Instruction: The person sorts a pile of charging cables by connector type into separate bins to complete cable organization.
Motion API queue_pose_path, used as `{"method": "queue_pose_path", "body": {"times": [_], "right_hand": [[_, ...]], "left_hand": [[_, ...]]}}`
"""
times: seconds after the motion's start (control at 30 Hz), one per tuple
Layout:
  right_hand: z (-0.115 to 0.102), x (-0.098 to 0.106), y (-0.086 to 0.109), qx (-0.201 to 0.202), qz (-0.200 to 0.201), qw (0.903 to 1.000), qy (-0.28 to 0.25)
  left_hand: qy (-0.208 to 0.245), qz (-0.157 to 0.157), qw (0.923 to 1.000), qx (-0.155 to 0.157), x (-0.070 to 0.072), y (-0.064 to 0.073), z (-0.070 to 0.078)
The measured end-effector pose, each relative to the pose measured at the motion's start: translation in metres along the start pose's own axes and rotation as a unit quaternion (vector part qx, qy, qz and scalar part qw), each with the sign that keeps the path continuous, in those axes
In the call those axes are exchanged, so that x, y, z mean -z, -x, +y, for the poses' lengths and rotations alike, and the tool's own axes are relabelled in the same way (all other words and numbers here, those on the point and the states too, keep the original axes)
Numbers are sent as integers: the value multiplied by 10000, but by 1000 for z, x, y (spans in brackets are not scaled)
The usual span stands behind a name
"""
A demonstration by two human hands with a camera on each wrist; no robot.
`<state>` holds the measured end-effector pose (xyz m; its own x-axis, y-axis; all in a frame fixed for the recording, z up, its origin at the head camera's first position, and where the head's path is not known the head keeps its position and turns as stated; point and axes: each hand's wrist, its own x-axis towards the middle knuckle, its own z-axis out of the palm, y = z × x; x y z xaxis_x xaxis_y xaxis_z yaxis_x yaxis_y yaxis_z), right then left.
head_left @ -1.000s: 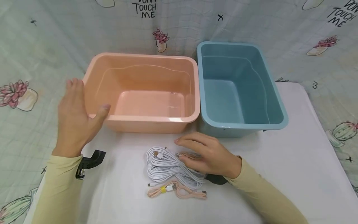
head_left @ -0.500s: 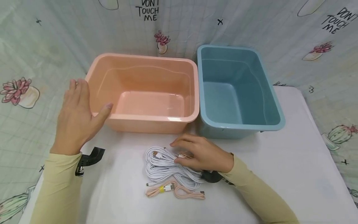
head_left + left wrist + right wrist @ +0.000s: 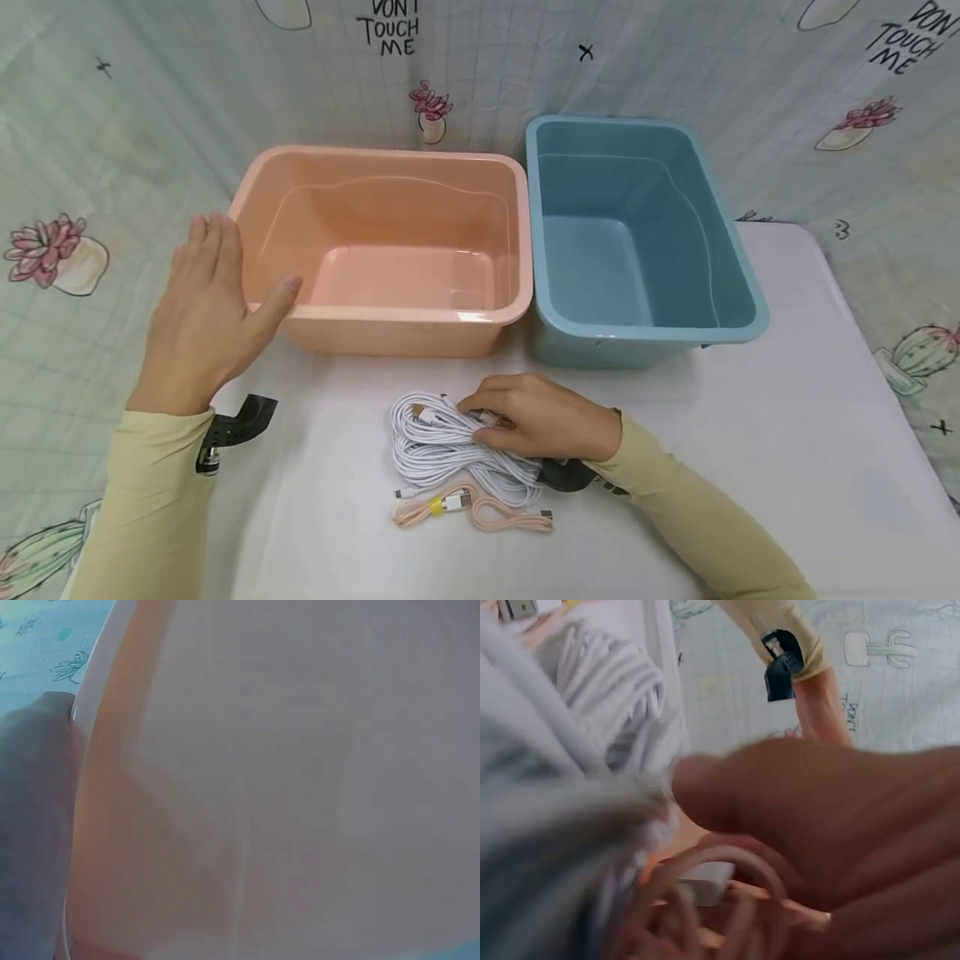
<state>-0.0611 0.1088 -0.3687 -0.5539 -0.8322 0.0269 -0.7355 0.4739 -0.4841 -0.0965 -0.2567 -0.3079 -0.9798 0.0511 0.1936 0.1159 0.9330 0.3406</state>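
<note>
My left hand (image 3: 206,321) rests at the left end of the peach bin (image 3: 405,315), fingers straight along its outside and thumb over the front rim. In the left wrist view the bin's wall (image 3: 285,787) fills most of the frame. My right hand (image 3: 551,417) pinches a bundled pink cable, mostly hidden under the fingers. The right wrist view shows that cable's loops (image 3: 761,877) and a pale connector (image 3: 709,881) by the fingers. Against the thumb lies a coiled white cable (image 3: 431,454). Another pink cable (image 3: 510,521), with a yellow tie, lies in front.
A blue bin (image 3: 645,333) stands right of the peach one, their rims close together. Both sit at the back of a white-covered table (image 3: 750,467). A printed curtain (image 3: 487,75) hangs behind and at the sides.
My right hand has moved slightly left and down onto the pink cable, and its fingers have drawn in. The left hand stays at the peach bin. The bins and other cables have not moved.
</note>
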Motion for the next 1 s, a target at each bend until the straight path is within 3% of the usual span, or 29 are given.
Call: {"method": "queue_pose_path", "body": {"times": [0.2, 0.3, 0.7, 0.83, 1.0], "right_hand": [[3, 10, 6, -723, -397, 9966, 3], [6, 14, 8, -872, -492, 9950, -28], [13, 14, 8, -344, -364, 9986, 149], [14, 15, 8, -293, -358, 9987, 226], [15, 15, 9, -382, -369, 9983, 256]], "left_hand": [[20, -14, 9999, 107, 0, 4, -1], [38, -40, 9999, 120, 0, 5, -2], [84, 110, 9999, 47, -6, 4, -3], [113, 247, 9996, 31, -6, 4, -3], [173, 187, 9996, 87, -8, 2, -3]]}}
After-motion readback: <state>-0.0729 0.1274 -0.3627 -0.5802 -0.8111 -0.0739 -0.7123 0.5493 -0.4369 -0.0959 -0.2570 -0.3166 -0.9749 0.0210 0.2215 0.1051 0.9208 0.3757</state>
